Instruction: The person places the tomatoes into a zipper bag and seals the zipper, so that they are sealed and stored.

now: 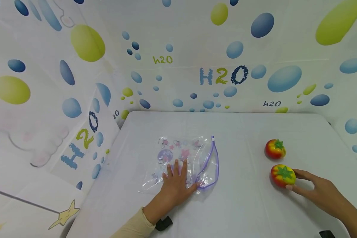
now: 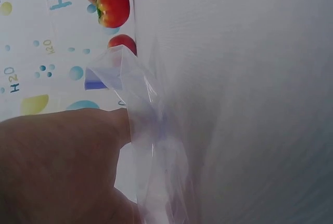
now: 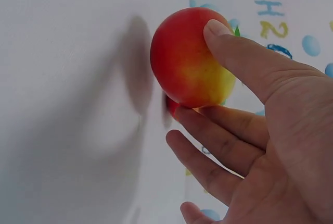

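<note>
In the head view my left hand [image 1: 175,189] lies with fingers spread on a clear plastic bag [image 1: 193,147] with printed pink and purple figures. The bag's purple zip edge [image 1: 217,165] faces right, its slider at the far end, and my left thumb touches the near end. On the right, my right hand [image 1: 322,191] pinches a red and yellow toy tomato [image 1: 283,176] with green leaves. The right wrist view shows the thumb [image 3: 221,31] on one side of this tomato [image 3: 184,60] and fingertips underneath. Just behind it sits a second toy tomato [image 1: 274,150].
A white cloth covers the table [image 1: 241,205]. Behind and to the left rise white walls [image 1: 190,39] with blue and green dots and H2O lettering. A small black object [image 1: 164,224] shows by my left wrist, another [image 1: 327,234] at the lower right edge.
</note>
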`<state>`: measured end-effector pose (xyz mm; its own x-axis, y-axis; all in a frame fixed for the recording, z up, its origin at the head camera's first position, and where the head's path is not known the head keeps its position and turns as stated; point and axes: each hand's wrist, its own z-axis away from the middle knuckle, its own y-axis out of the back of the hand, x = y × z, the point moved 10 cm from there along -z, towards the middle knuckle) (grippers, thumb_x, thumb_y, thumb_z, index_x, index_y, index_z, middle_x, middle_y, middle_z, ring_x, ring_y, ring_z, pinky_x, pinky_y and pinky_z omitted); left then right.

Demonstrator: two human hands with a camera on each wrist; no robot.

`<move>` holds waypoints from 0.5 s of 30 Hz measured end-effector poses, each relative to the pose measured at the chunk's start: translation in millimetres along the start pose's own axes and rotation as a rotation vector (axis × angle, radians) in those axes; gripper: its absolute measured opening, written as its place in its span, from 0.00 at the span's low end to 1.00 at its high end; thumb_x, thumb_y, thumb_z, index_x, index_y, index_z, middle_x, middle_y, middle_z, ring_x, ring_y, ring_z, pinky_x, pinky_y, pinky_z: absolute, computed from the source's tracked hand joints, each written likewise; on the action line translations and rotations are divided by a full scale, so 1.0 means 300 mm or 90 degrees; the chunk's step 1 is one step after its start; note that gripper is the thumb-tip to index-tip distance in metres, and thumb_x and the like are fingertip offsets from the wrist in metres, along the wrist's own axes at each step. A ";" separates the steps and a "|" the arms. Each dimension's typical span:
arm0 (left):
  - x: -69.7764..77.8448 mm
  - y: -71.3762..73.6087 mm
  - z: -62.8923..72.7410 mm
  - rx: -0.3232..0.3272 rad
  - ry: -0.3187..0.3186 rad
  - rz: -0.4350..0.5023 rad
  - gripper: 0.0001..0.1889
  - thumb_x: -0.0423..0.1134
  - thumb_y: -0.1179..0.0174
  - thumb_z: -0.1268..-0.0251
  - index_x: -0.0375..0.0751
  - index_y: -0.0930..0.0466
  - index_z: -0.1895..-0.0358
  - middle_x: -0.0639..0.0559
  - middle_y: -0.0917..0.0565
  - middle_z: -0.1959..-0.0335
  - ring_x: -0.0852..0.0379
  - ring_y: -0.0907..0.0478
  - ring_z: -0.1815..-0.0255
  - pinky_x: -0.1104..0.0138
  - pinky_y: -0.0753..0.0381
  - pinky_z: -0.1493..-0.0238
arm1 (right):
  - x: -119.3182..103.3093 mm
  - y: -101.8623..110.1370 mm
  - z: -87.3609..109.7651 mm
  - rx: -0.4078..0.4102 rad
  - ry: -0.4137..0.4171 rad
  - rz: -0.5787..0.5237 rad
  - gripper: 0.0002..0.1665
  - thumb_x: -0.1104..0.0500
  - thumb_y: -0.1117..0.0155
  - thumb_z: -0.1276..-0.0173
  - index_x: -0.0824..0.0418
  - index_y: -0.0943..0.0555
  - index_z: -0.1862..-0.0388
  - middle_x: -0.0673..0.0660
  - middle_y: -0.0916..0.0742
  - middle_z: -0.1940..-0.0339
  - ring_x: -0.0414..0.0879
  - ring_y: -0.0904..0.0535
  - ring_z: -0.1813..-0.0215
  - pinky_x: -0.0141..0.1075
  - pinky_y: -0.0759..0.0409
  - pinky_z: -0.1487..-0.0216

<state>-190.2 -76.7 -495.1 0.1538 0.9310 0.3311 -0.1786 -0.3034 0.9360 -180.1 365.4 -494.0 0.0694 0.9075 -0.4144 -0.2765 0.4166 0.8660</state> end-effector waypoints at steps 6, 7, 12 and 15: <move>-0.001 0.000 0.002 -0.002 0.001 0.007 0.53 0.70 0.41 0.30 0.39 0.48 0.15 0.24 0.46 0.17 0.16 0.48 0.20 0.25 0.41 0.29 | -0.038 0.010 -0.020 0.006 0.011 -0.005 0.55 0.30 0.32 0.31 0.70 0.33 0.24 0.80 0.25 0.29 0.82 0.33 0.33 0.78 0.28 0.45; -0.001 -0.001 0.003 -0.003 0.001 0.007 0.53 0.70 0.41 0.30 0.39 0.48 0.15 0.24 0.46 0.17 0.16 0.49 0.20 0.25 0.41 0.28 | -0.044 0.010 -0.022 0.007 0.016 -0.007 0.55 0.30 0.32 0.31 0.70 0.32 0.23 0.80 0.25 0.29 0.82 0.33 0.32 0.77 0.28 0.45; -0.005 -0.004 0.002 -0.006 0.004 0.007 0.53 0.70 0.41 0.31 0.39 0.49 0.15 0.25 0.46 0.17 0.17 0.49 0.20 0.26 0.41 0.28 | -0.076 0.004 -0.032 0.004 0.037 -0.023 0.53 0.32 0.31 0.30 0.69 0.31 0.23 0.79 0.24 0.29 0.81 0.32 0.32 0.77 0.26 0.46; -0.006 -0.005 0.002 -0.005 0.004 0.004 0.53 0.71 0.41 0.30 0.39 0.48 0.15 0.25 0.46 0.17 0.17 0.49 0.20 0.26 0.41 0.28 | -0.093 -0.005 -0.040 -0.002 0.041 -0.030 0.53 0.32 0.31 0.30 0.68 0.30 0.23 0.79 0.24 0.29 0.81 0.32 0.31 0.76 0.26 0.46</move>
<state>-189.6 -78.1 -497.1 0.1473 0.9303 0.3358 -0.1878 -0.3071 0.9330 -193.2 338.8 -487.2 0.0202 0.8811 -0.4724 -0.2771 0.4589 0.8442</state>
